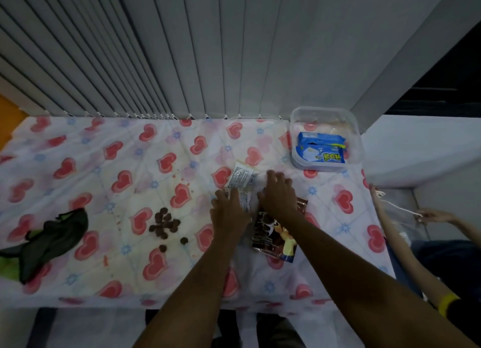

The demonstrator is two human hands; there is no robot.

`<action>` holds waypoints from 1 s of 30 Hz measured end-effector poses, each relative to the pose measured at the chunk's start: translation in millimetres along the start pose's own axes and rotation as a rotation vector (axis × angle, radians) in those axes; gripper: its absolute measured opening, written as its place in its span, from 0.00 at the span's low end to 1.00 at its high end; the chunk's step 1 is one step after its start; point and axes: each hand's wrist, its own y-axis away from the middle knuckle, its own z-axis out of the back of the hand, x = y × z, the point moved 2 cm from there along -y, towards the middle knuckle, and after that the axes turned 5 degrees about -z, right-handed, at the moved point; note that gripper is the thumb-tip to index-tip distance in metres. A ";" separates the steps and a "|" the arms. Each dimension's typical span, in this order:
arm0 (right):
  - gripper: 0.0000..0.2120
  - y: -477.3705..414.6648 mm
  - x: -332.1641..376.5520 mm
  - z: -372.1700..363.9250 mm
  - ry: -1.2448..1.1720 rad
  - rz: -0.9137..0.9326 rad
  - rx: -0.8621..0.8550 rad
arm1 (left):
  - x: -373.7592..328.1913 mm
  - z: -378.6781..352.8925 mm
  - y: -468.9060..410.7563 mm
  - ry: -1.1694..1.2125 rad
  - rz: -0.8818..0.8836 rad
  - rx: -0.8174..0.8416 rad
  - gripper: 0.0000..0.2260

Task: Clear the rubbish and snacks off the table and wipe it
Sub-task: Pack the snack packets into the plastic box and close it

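Meanwhile two hands (229, 212) (277, 194) press three wrappers (240, 177) beside scattered chocolates (164, 222).

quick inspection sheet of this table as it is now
surface: table covered by a heart-print cloth, with small reddish stains near the middle
job's things: silver wrapper flat beyond the hands; brown snack bag under the right forearm; loose cookies in a pile, two strays nearer the front; blue packets inside a clear tub; dark cloth at the left edge
clutter: nothing seen beyond the above
grippers: left hand palm down on a small wrapper; right hand palm down, fingers spread, over the bag's top
cables: nothing seen
surroundings: vertical blinds behind; another person's hands at the right holding a clear bag
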 end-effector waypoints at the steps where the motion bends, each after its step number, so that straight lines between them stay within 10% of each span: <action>1: 0.32 -8.0 8.1 1.4 0.059 0.088 -0.014 | -0.2 -1.9 -1.5 -0.012 0.000 -0.019 0.37; 12: 0.25 -62.1 56.6 1.6 0.616 0.737 -0.018 | 24.8 15.9 -6.3 0.093 0.061 -0.032 0.35; 25: 0.16 -135.6 -80.5 131.9 0.341 0.318 -0.466 | -90.9 69.7 -98.2 0.240 -0.073 -0.247 0.28; 30: 0.23 -183.7 -148.7 161.1 0.425 0.120 -0.166 | -166.9 57.7 -109.3 0.317 -0.196 -0.278 0.28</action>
